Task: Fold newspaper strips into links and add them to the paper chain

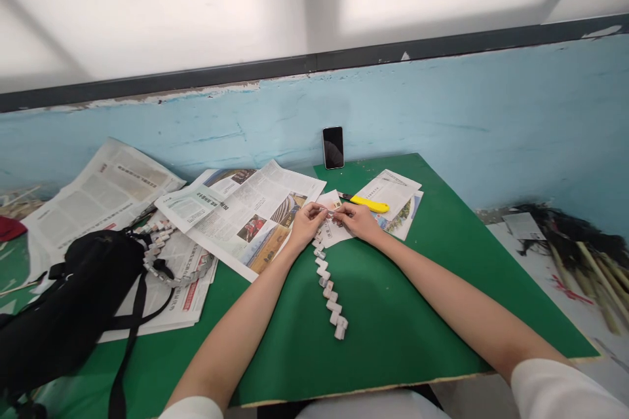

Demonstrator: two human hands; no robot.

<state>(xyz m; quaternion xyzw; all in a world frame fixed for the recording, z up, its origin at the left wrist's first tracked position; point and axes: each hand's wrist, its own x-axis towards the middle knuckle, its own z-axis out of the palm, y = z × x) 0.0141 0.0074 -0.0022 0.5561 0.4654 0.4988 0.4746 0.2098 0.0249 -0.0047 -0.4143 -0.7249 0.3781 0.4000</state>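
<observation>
Paper chain (pixel 333 307), folded into small zigzag links, lies on the green table (pixel 417 321) in front of the person, running from beneath the left hand (pixel 305 226) towards the near edge. The left hand is closed in a pinch at the chain's far end, thumb and forefinger meeting on a small paper strip (pixel 329 212); the right hand (pixel 361 221) pinches the same strip from the other side, its fingers nearly touching those of the left. Just how the strip meets the last link is too small to tell. For work this fine, the left fingertips do well to steady the paper close to the join while the right guides it with light pressure, since a hard squeeze could crush a fold or bend the strip. Keeping the links flat on the table takes their weight off the join and spares it from twisting. Creases want to be sharp and edges even, or the zigzag may drift. The yellow cutter (pixel 371 203) lies just beyond the right hand, partly on some printed papers (pixel 388 191), so that wrist is best kept low and its movements small. A newspaper sheet (pixel 268 209) spreads beside the left hand.
</observation>
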